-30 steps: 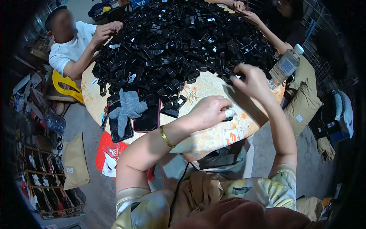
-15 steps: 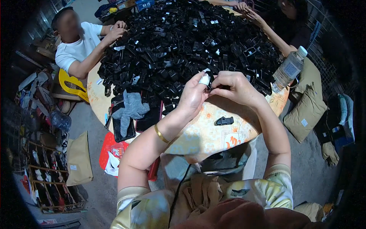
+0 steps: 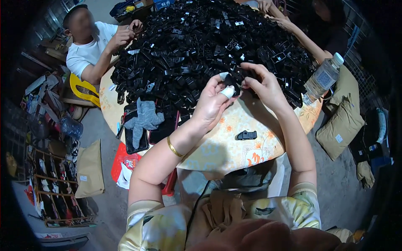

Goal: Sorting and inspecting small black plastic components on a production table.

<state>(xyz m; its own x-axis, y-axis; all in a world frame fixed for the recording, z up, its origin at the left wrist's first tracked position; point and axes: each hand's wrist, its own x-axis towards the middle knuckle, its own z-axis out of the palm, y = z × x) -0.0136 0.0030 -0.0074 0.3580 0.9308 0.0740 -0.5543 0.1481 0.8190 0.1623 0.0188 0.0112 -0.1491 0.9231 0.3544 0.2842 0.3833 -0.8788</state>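
And there it is: a dark black piece (image 3: 231, 85) comes clearly into sight at about one o'clock, held up at the near edge of the big pile of black parts (image 3: 180, 46). The left hand (image 3: 211, 102) has it, thumb and forefinger pinching it, white wraps showing on both. Over comes the right hand (image 3: 271, 88) from the three o'clock side, thumb and forefinger parted around a dark patch; whether they grip the piece or just hover beside it, nobody can tell against all that black. For the work, the handling looks to be mid-air and two-handed, with the left doing the steadying.

Compare that with half a second ago: the right fingertips were bunched close against the left, hiding most of the piece, and now they have opened. A second ago the hands were well apart, the left low over the tabletop (image 3: 217, 146). What hasn't budged? The loose black clip (image 3: 247, 135), lying alone between three and four o'clock, and the grey cloth (image 3: 146, 119) at nine.
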